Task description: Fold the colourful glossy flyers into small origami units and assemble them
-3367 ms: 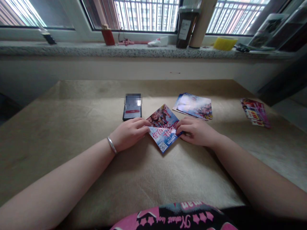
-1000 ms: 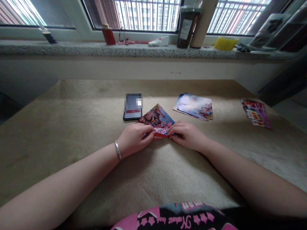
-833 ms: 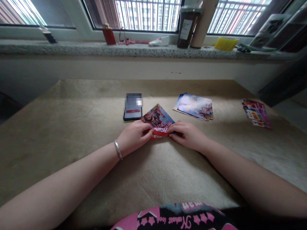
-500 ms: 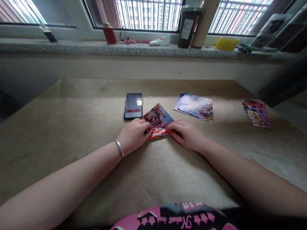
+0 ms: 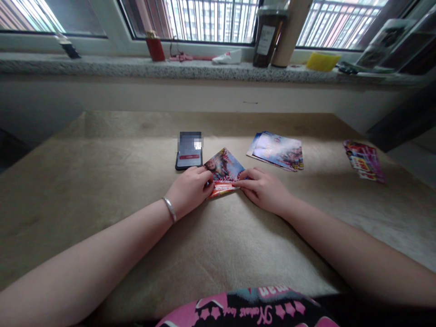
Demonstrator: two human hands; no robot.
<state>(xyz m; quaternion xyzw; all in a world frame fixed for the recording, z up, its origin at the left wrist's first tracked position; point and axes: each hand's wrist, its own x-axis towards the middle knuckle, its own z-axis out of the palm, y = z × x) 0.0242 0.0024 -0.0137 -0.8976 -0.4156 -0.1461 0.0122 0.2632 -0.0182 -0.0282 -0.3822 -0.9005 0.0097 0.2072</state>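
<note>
Both hands, left hand (image 5: pixel 190 190) and right hand (image 5: pixel 264 190), had fingers pinched on the folded flyer (image 5: pixel 223 172) lying on the counter (image 5: pixel 102 181), phone (image 5: pixel 189 152) just beside.

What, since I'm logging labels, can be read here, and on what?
"man", perhaps, on the shirt; script beneath unclear.
On the flyer: print too small.
On the phone: screen blurred.
On the jar label: too small.
</note>
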